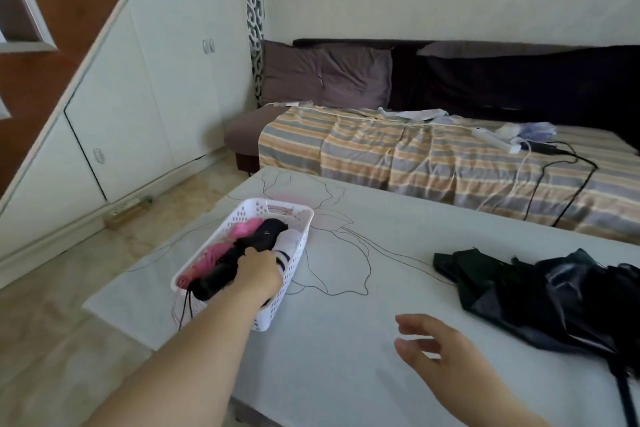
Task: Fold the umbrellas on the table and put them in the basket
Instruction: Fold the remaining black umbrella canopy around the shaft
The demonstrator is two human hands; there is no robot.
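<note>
Umbrellas are the subject here: three sit folded in a white plastic basket [298,246] at the left end of a pale worktop [363,305]. Leftmost in the basket lies a pink umbrella [216,253], beside it a black umbrella [242,256], and against the right wall a white umbrella [289,244]. The left hand [261,270] reaches into the basket, its fingers [254,253] curled around the black umbrella, whose handle sticks out over the near rim with a cord dangling from it. This looks like the step of setting that umbrella down among the others. Moving right, the right hand [436,350] hovers above bare worktop with fingers spread and loose, holding nothing. Farther right, near the edge, a dark umbrella [540,291] lies crumpled and not yet folded. The next move likely calls for letting go in the basket, then gathering the dark fabric, wrapping it tight and strapping it. Behind the worktop stands a sofa [450,156] under a striped cover.
</note>
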